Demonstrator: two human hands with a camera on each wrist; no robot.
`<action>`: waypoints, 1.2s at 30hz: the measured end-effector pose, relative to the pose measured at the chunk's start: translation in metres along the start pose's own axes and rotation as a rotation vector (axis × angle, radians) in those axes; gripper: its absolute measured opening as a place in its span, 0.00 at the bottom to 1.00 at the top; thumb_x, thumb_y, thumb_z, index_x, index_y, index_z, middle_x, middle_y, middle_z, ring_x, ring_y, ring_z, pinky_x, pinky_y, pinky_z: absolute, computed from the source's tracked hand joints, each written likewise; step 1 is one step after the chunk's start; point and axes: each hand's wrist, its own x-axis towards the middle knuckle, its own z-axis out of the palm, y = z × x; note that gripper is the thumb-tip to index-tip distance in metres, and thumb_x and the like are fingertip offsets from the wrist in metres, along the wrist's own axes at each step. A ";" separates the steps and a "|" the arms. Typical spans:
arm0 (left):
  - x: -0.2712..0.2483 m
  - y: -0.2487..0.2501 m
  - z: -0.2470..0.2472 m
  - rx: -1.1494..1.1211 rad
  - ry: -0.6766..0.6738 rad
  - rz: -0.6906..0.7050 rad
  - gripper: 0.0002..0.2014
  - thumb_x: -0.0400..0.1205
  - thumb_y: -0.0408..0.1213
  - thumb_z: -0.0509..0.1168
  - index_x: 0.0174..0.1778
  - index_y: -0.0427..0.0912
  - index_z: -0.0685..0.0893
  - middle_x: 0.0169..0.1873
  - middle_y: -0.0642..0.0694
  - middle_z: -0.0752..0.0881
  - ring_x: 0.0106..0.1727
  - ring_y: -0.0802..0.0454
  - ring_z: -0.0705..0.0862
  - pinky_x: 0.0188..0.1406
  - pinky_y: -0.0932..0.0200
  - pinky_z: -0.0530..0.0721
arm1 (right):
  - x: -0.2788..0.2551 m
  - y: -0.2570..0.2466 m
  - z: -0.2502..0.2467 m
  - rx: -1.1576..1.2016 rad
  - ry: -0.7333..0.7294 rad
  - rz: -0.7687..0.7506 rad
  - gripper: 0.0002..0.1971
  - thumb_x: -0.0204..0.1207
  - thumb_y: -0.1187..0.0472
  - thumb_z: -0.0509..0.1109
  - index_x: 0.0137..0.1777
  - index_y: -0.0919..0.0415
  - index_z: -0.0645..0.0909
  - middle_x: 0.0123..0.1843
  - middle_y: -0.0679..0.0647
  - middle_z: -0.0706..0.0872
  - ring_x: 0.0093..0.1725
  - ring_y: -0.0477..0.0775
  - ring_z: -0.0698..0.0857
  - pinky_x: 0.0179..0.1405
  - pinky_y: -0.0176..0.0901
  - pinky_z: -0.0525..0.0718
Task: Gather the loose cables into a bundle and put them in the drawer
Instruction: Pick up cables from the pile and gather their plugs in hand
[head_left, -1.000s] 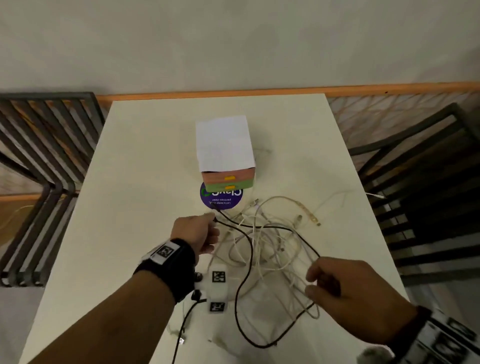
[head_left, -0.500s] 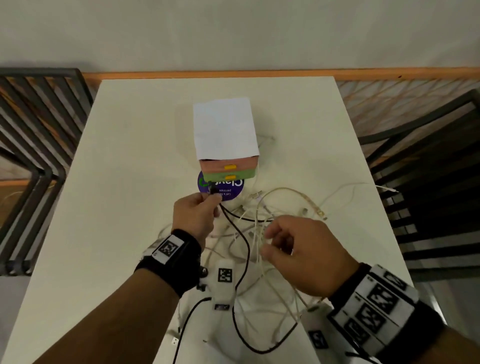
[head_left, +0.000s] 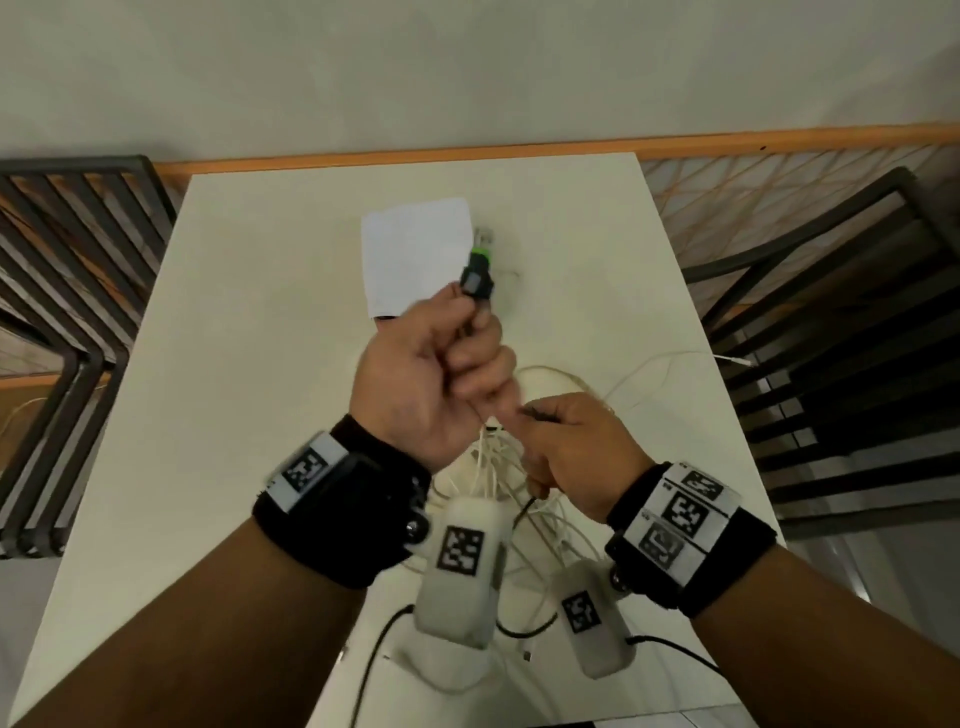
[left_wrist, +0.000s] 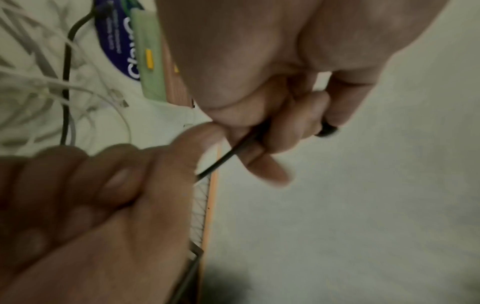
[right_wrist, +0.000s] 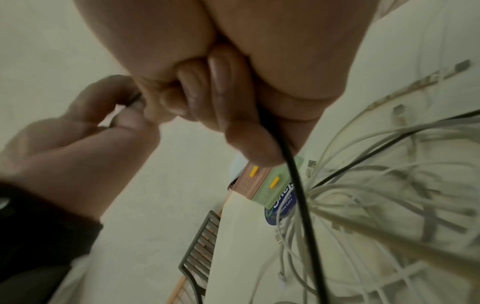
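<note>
My left hand (head_left: 441, 374) is raised above the table and grips the black cable just below its plug (head_left: 478, 280), which is black with a green ring and points up. My right hand (head_left: 571, 447) sits right beside it, touching its little finger, and pinches the same black cable (left_wrist: 223, 158) lower down. From there the black cable (right_wrist: 298, 185) hangs to the table. A tangle of white cables (head_left: 550, 374) lies under both hands, also seen as white cables (right_wrist: 389, 195). The small drawer box (head_left: 415, 254) stands behind, its pink and green drawers (right_wrist: 262, 185) closed.
The box rests partly on a round purple sticker (left_wrist: 114, 47). Black slatted chairs stand at the table's left (head_left: 62, 312) and right (head_left: 831, 364). A white wall runs behind the table's far edge (head_left: 415, 169). One white cable end (head_left: 732, 359) reaches the right edge.
Both hands rose off the table and came together. The left hand lifted the black plug upward; the right hand moved left and took hold of the black cable beside the left.
</note>
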 end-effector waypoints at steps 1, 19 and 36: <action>0.000 0.003 -0.003 0.069 -0.048 -0.008 0.16 0.66 0.32 0.68 0.32 0.44 0.64 0.21 0.49 0.60 0.17 0.55 0.57 0.19 0.66 0.65 | 0.002 0.000 -0.006 0.077 0.005 0.041 0.26 0.75 0.63 0.75 0.17 0.53 0.70 0.16 0.49 0.64 0.16 0.50 0.63 0.27 0.50 0.70; 0.042 -0.031 0.011 0.668 0.509 -0.004 0.23 0.77 0.60 0.65 0.57 0.46 0.89 0.20 0.47 0.69 0.15 0.51 0.63 0.19 0.62 0.62 | -0.011 -0.013 -0.041 -0.092 -0.016 -0.052 0.18 0.87 0.58 0.59 0.34 0.60 0.78 0.22 0.51 0.65 0.21 0.51 0.62 0.23 0.42 0.64; 0.030 -0.037 0.012 0.894 0.250 0.083 0.19 0.88 0.55 0.57 0.59 0.53 0.91 0.17 0.47 0.70 0.15 0.54 0.67 0.18 0.64 0.63 | -0.020 -0.023 -0.043 -0.179 -0.048 -0.143 0.13 0.85 0.64 0.61 0.37 0.61 0.79 0.20 0.48 0.72 0.19 0.47 0.69 0.32 0.54 0.80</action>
